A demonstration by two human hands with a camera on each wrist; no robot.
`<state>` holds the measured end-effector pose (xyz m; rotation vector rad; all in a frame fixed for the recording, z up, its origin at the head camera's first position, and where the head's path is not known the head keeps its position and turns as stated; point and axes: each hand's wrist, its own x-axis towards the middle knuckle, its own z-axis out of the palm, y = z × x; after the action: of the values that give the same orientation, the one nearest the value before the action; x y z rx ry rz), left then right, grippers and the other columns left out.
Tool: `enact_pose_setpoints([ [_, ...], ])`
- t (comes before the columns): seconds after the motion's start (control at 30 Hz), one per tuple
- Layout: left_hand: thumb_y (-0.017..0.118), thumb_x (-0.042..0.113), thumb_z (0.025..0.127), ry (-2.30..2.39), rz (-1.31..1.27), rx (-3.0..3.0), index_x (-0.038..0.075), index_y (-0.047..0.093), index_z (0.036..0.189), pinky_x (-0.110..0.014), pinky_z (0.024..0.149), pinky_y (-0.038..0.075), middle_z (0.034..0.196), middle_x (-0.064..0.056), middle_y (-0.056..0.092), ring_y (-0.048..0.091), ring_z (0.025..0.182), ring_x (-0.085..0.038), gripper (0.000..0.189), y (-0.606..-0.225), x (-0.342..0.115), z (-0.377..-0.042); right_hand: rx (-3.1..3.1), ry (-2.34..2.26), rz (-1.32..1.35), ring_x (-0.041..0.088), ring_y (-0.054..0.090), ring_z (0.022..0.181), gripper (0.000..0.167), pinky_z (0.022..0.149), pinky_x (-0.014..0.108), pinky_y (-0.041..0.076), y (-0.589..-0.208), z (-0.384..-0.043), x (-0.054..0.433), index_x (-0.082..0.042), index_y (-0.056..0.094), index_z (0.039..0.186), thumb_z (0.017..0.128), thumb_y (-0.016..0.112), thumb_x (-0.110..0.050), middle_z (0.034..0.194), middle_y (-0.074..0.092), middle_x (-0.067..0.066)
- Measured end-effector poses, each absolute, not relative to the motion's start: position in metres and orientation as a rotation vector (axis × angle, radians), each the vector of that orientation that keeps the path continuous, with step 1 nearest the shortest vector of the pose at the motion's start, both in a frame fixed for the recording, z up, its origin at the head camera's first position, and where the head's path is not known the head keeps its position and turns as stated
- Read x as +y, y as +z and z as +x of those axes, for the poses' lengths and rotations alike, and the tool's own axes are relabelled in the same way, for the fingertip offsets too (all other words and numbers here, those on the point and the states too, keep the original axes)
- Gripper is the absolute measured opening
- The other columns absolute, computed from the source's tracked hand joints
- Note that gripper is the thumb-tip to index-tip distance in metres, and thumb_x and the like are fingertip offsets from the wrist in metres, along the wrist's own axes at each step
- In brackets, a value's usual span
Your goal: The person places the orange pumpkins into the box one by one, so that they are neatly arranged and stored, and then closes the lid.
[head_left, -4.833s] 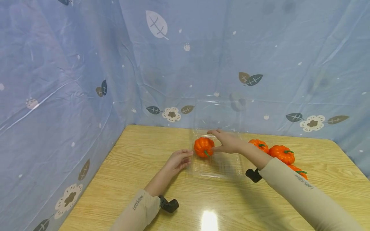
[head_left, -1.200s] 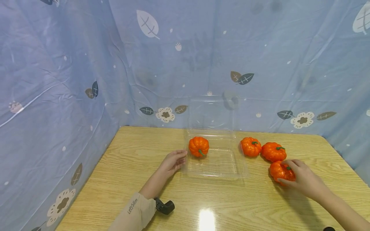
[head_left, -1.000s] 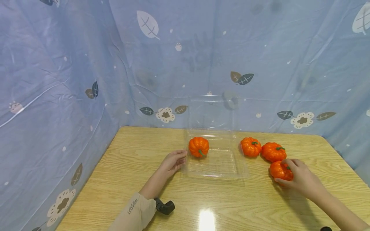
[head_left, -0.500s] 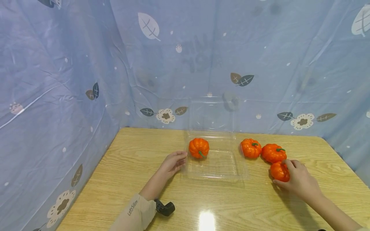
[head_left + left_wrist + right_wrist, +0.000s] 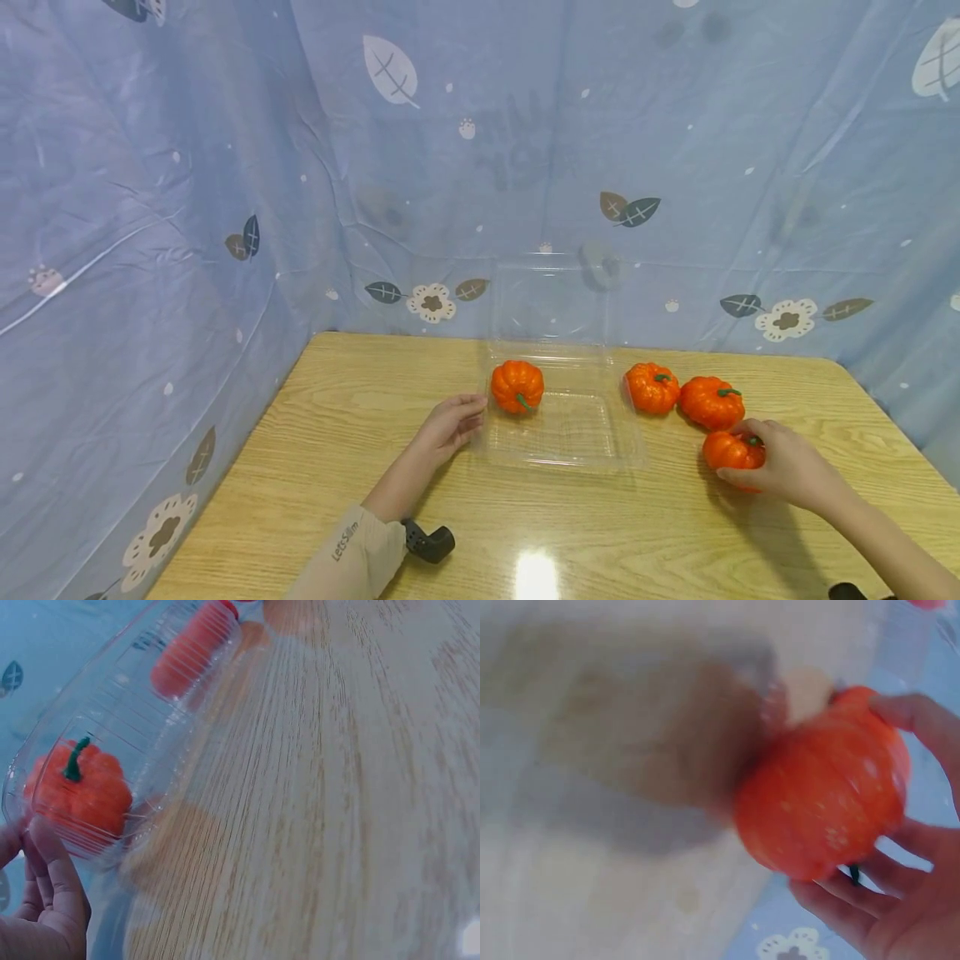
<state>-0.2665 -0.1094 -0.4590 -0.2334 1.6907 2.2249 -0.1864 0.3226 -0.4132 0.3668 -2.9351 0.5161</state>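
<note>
A clear plastic clamshell box (image 5: 577,423) stands with its lid raised against the back cloth. One orange toy pumpkin (image 5: 516,387) with a green stem sits in its left half. At the box's left wall, my left hand (image 5: 452,423) pinches the rim between thumb and fingers, as the left wrist view shows. To the right of the box, my right hand (image 5: 791,465) grips another toy pumpkin (image 5: 821,799), thumb on one side and fingers on the other. That pumpkin's stem peeks out between the fingers in the right wrist view.
Two more toy pumpkins, one close to the box's right wall (image 5: 651,388) and one farther right (image 5: 711,402), lie on the wooden table (image 5: 360,392). Blue patterned cloth (image 5: 420,183) hangs behind the table and along its left side.
My right hand has gone from the pumpkin in the box to the front one at right. That pumpkin has turned in the grip, its stem now showing. My left hand has stayed at the rim.
</note>
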Motion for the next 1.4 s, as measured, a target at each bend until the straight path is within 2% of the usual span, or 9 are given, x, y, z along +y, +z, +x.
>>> enact_pose_setpoints([
  [0.1, 0.060, 0.012, 0.089, 2.227, -0.231, 1.691, -0.001, 0.055, 0.110, -0.019, 0.066, 0.051, 0.088, 0.002, 0.058, 0.055, 0.073, -0.009, 0.025, -0.460, -0.109, -0.267, -3.004, 0.537, 0.452, 0.023, 0.058, 0.076, 0.049, 0.060, 0.033, 0.047, -0.404, -0.191, 0.326, 0.000, 0.062, 0.095, 0.063, 0.083, -0.031, 0.087, 0.063, 0.008],
  [0.2, 0.060, 0.012, 0.089, 2.228, -0.228, 1.694, -0.001, 0.054, 0.111, -0.019, 0.067, 0.051, 0.089, 0.001, 0.058, 0.056, 0.073, -0.009, 0.026, -0.461, -0.109, -0.267, -3.099, 0.541, 0.504, 0.021, 0.059, 0.078, 0.046, 0.061, 0.029, 0.047, -0.394, -0.194, 0.329, -0.003, 0.063, 0.098, 0.068, 0.080, -0.033, 0.091, 0.064, 0.006],
  [0.43, 0.060, 0.013, 0.089, 2.229, -0.224, 1.702, 0.000, 0.054, 0.108, -0.019, 0.066, 0.050, 0.085, 0.003, 0.058, 0.056, 0.072, -0.009, 0.024, -0.461, -0.109, -0.267, -3.298, 0.587, 0.651, 0.023, 0.058, 0.084, 0.040, 0.063, 0.030, 0.047, -0.370, -0.202, 0.337, -0.004, 0.060, 0.103, 0.077, 0.073, -0.031, 0.096, 0.062, 0.005],
  [0.6, 0.060, 0.013, 0.089, 2.229, -0.206, 1.686, -0.001, 0.053, 0.110, -0.019, 0.066, 0.050, 0.086, 0.002, 0.058, 0.056, 0.072, -0.009, 0.026, -0.462, -0.110, -0.266, -3.367, 0.651, 0.728, 0.016, 0.056, 0.084, 0.035, 0.063, 0.027, 0.047, -0.356, -0.207, 0.340, -0.006, 0.058, 0.104, 0.080, 0.070, -0.029, 0.097, 0.059, 0.004],
  [1.0, 0.061, 0.013, 0.089, 2.230, -0.201, 1.680, -0.001, 0.054, 0.109, -0.019, 0.066, 0.050, 0.086, 0.003, 0.058, 0.056, 0.072, -0.009, 0.026, -0.460, -0.111, -0.265, -3.400, 0.701, 0.764, 0.007, 0.054, 0.083, 0.033, 0.063, 0.027, 0.047, -0.348, -0.210, 0.340, -0.007, 0.057, 0.103, 0.081, 0.069, -0.027, 0.097, 0.058, 0.004],
  [1.2, 0.061, 0.013, 0.089, 2.233, -0.205, 1.678, -0.001, 0.054, 0.110, -0.019, 0.066, 0.051, 0.085, 0.003, 0.059, 0.056, 0.072, -0.009, 0.026, -0.460, -0.111, -0.265, -3.364, 0.694, 0.789, 0.003, 0.050, 0.078, 0.030, 0.060, 0.025, 0.044, -0.346, -0.211, 0.333, -0.008, 0.057, 0.099, 0.079, 0.071, -0.026, 0.092, 0.056, 0.001],
  [1.4, 0.061, 0.014, 0.089, 2.227, -0.218, 1.686, -0.001, 0.053, 0.111, -0.019, 0.068, 0.051, 0.084, 0.003, 0.058, 0.057, 0.074, -0.010, 0.028, -0.460, -0.110, -0.266, -3.323, 0.594, 0.813, 0.013, 0.055, 0.083, 0.039, 0.063, 0.026, 0.047, -0.340, -0.216, 0.321, -0.004, 0.059, 0.103, 0.077, 0.072, -0.029, 0.097, 0.059, 0.002],
])
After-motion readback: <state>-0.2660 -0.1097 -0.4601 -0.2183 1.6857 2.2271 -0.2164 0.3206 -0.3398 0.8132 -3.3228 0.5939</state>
